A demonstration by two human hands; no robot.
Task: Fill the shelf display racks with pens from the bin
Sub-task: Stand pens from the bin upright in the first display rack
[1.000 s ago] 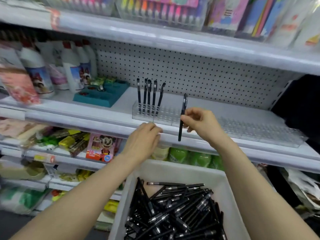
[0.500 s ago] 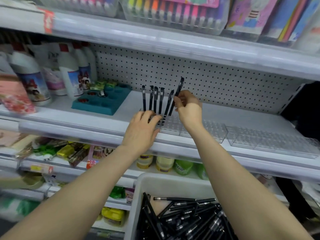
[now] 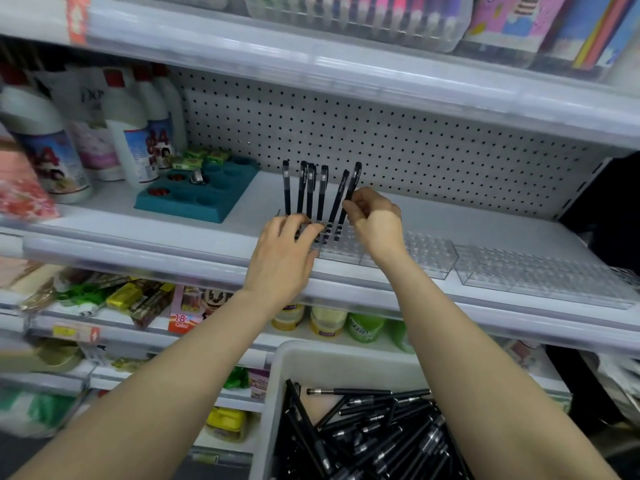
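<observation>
Retail shop aisle: tiered white shelves [image 3: 346,74] with clear price-strip edges, pegboard back panel [image 3: 381,140], red-capped bottles [image 3: 131,133] in rows, packaged marker sets [image 3: 363,15] above, acrylic display racks [image 3: 519,268], stock bin [image 3: 346,362] of pens below

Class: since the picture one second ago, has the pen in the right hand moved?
Yes. The pen went up and back from the shelf edge to the clear rack.
</observation>
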